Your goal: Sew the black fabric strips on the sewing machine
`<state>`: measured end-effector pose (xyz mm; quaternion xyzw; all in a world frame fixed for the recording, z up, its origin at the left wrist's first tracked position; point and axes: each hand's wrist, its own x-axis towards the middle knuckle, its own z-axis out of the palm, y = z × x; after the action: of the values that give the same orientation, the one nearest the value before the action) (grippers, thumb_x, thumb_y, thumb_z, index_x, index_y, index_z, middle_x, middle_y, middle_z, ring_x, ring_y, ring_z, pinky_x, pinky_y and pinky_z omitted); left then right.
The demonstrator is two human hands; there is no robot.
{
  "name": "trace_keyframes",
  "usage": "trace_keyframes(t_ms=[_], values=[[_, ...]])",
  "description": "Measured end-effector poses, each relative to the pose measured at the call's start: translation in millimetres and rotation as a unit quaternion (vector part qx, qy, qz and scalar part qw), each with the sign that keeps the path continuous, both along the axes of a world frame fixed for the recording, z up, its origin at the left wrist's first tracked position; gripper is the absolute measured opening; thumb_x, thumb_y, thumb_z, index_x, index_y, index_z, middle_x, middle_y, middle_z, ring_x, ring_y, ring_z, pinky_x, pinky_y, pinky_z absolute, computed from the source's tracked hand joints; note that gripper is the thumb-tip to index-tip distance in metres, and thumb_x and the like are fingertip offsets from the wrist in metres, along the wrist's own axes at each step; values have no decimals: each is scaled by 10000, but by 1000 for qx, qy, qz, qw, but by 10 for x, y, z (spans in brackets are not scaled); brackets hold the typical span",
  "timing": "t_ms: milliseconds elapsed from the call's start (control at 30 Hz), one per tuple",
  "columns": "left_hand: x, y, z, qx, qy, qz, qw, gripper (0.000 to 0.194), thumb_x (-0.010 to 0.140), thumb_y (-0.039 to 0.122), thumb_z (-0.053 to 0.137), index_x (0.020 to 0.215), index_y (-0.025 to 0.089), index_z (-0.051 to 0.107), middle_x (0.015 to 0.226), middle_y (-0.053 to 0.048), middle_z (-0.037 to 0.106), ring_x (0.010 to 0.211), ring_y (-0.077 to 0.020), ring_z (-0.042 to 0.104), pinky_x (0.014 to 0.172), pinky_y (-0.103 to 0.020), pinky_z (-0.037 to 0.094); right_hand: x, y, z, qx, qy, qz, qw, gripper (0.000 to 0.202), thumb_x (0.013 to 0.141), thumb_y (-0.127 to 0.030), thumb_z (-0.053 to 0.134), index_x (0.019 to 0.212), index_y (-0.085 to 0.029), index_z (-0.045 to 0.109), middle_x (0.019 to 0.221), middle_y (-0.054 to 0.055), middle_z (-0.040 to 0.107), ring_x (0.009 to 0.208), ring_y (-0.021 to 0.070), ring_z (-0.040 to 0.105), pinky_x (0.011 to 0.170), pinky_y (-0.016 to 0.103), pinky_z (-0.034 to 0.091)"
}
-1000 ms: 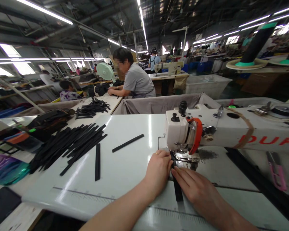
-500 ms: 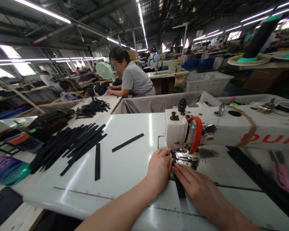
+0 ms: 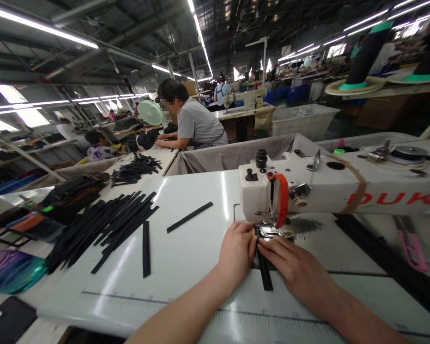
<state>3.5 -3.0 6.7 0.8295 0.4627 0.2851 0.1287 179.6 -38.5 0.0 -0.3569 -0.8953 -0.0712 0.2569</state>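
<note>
A narrow black fabric strip [image 3: 265,273] lies under the front of a white sewing machine [image 3: 252,196], its near end pointing toward me. My left hand [image 3: 237,251] is closed, thumb and fingertips pinching the strip's left side beside the metal presser foot [image 3: 270,232]. From the right, my right hand [image 3: 294,262] presses its closed fingers on the same strip just in front of the foot. The strip's far end is hidden by the hands and machine. Two loose black strips, one upright in view [image 3: 146,248] and one slanted [image 3: 189,217], lie left of my hands.
A heap of black strips [image 3: 111,229] covers the table's left side. Pink-handled snips [image 3: 412,248] and long black bands [image 3: 383,260] lie at right. A ruler scale [image 3: 129,300] runs along the front. Across the table a co-worker [image 3: 200,122] leans over dark material.
The view has turned slightly to the right. The near end of the strip sits a little closer to the presser foot, and both hands keep their hold beside it.
</note>
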Motion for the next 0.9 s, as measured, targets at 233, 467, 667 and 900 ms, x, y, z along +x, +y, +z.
trace_keyframes(t_ms=[233, 467, 667, 900], values=[[-4, -10, -31, 8, -9, -2, 1000, 234, 918, 103, 530, 727, 160, 653, 958, -62, 670, 937, -227, 557, 880, -382, 509, 88, -52, 57, -80, 80, 64, 992, 265, 897, -98, 453, 924, -199, 697, 902, 53, 695, 857, 205, 621, 800, 355, 541], [-6, -33, -23, 5, -9, -6, 1000, 203, 913, 92, 522, 784, 156, 665, 1021, -75, 674, 959, -231, 558, 906, -399, 509, 110, 29, 24, -77, 71, 49, 993, 277, 880, -83, 465, 987, -189, 698, 976, 60, 703, 934, 211, 622, 865, 380, 525], [11, -49, 3, -4, -9, 0, 1000, 233, 915, 95, 500, 745, 172, 640, 1005, -78, 664, 965, -233, 559, 906, -405, 515, 117, 119, -35, -54, 24, -1, 998, 325, 878, -78, 454, 1100, -182, 668, 1093, 89, 671, 962, 226, 624, 838, 398, 546], [22, -42, -8, -3, 10, 1, 1000, 211, 904, 84, 490, 789, 168, 646, 995, -86, 652, 960, -239, 548, 885, -407, 521, 45, 151, -45, -46, -25, -55, 997, 400, 847, -49, 458, 1199, -154, 617, 1097, 113, 651, 832, 223, 637, 704, 381, 567]])
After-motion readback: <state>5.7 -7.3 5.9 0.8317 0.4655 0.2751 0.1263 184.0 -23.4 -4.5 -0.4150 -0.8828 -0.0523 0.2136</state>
